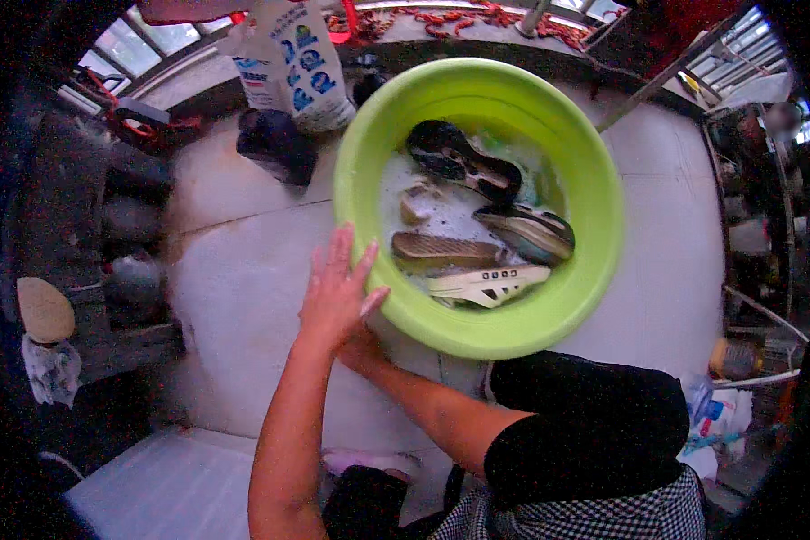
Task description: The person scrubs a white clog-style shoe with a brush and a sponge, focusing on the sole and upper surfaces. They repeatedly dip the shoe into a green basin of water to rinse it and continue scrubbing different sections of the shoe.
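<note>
A lime-green plastic basin (479,341) holds foamy water and several pieces of footwear. A black patterned shoe (466,162) lies at its far side, above a dark shoe with a pale sole edge (530,233). Nearer to me are a brown textured sole (445,248) and a cream shoe with cut-out holes (493,283). A tan object (415,204) is half covered by suds. My left hand (337,287), fingers spread, rests against the basin's left rim. Beneath the left wrist is my right hand (361,351), its fingers hidden beside the basin's lower wall.
White bags with blue print (310,74) stand beyond the basin at left, near a dark object (277,145). Light floor tiles (243,270) surround the basin. My black-clad knee (587,398) is close to its near rim. Red dried items (439,23) lie along the far ledge.
</note>
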{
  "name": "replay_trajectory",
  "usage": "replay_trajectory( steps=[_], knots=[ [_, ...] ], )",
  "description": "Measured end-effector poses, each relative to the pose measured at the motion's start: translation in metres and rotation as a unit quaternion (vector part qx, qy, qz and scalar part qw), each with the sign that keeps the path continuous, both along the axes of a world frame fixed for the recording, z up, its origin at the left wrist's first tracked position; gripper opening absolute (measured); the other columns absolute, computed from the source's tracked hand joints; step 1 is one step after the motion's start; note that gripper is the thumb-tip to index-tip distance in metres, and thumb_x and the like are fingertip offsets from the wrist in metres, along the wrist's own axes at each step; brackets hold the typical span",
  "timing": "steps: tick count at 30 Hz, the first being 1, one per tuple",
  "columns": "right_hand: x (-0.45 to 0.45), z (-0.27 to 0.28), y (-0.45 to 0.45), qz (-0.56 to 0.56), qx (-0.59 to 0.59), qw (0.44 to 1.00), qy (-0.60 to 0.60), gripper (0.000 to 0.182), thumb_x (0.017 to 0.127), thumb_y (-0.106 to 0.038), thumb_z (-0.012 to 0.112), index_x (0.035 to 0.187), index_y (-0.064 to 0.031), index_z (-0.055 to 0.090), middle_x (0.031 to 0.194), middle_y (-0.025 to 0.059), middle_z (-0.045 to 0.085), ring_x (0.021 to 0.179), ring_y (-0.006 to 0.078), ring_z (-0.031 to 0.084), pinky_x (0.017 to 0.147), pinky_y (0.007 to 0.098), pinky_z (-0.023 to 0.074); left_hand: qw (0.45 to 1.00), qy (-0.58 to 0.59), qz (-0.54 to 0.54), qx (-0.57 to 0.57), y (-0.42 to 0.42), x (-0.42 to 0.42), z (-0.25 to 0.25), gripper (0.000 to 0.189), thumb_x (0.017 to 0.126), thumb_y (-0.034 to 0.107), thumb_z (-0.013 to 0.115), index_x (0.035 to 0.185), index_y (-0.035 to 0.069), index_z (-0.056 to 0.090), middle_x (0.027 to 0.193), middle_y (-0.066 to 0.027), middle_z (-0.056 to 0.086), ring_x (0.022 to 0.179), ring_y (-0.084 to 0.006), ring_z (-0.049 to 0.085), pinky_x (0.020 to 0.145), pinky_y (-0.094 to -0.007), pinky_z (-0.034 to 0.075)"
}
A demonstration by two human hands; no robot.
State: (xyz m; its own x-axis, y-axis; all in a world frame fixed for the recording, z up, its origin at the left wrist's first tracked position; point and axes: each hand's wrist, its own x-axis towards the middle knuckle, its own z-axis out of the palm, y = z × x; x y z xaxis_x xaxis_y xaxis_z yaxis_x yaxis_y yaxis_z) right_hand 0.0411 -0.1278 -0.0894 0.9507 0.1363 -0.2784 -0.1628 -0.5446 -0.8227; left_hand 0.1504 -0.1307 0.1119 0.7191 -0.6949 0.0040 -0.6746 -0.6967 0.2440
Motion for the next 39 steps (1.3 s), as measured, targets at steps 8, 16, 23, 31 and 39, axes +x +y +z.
replay_trajectory(
  steps=[8,16,23,31,39],
  knots=[
    [0.002,0.040,-0.021,-0.035,0.208,0.963,-0.167,0.053,0.082,-0.014,0.044,0.132,-0.0102,0.030,0.130,0.0138,0.036,0.105,0.0274,0.044,0.086,0.0400,0.0387,0.986,0.117,-0.091,0.071,-0.075,-0.023,-0.030,0.043,0.074,0.018,0.055,0.114,0.007,0.049,0.108,-0.0106,0.055,0.103,-0.0278,0.051,0.085,-0.0442,0.041],
    [0.001,0.036,-0.002,-0.034,-0.202,0.936,-0.285,0.056,0.076,-0.004,0.048,0.129,-0.0193,0.039,0.096,0.0056,0.050,0.076,0.0226,0.053,0.067,0.0350,0.0441,0.988,-0.033,-0.131,0.068,-0.168,-0.057,-0.096,0.010,0.075,0.013,0.051,0.083,0.008,0.054,0.080,-0.0063,0.054,0.074,-0.0243,0.054,0.058,-0.0358,0.048],
    [-0.002,0.009,-0.003,0.008,-0.504,0.787,-0.355,0.056,0.079,-0.005,0.043,0.133,-0.0161,0.032,0.099,0.0066,0.047,0.079,0.0203,0.051,0.073,0.0322,0.0429,0.995,0.070,-0.074,-0.010,-0.134,-0.030,-0.061,0.022,0.072,0.010,0.056,0.092,0.008,0.047,0.088,-0.0073,0.052,0.077,-0.0289,0.057,0.059,-0.0396,0.050],
    [0.012,0.028,-0.015,0.178,-0.833,0.398,-0.340,0.056,0.083,-0.008,0.036,0.136,-0.0136,0.022,0.109,0.0088,0.042,0.086,0.0195,0.049,0.080,0.0328,0.0409,0.905,0.204,0.116,-0.355,-0.120,0.012,-0.041,0.049,0.060,0.002,0.069,0.101,0.000,0.042,0.096,-0.0160,0.043,0.090,-0.0347,0.046,0.079,-0.0397,0.039],
    [0.011,0.040,-0.019,0.170,-0.864,0.324,-0.346,0.052,0.086,-0.011,0.033,0.137,-0.0138,0.020,0.116,0.0078,0.039,0.088,0.0194,0.048,0.083,0.0330,0.0394,0.817,0.161,0.197,-0.517,-0.124,0.023,-0.034,0.047,0.067,0.011,0.072,0.100,-0.001,0.040,0.095,-0.0120,0.041,0.090,-0.0238,0.044,0.081,-0.0346,0.038]
  ],
)
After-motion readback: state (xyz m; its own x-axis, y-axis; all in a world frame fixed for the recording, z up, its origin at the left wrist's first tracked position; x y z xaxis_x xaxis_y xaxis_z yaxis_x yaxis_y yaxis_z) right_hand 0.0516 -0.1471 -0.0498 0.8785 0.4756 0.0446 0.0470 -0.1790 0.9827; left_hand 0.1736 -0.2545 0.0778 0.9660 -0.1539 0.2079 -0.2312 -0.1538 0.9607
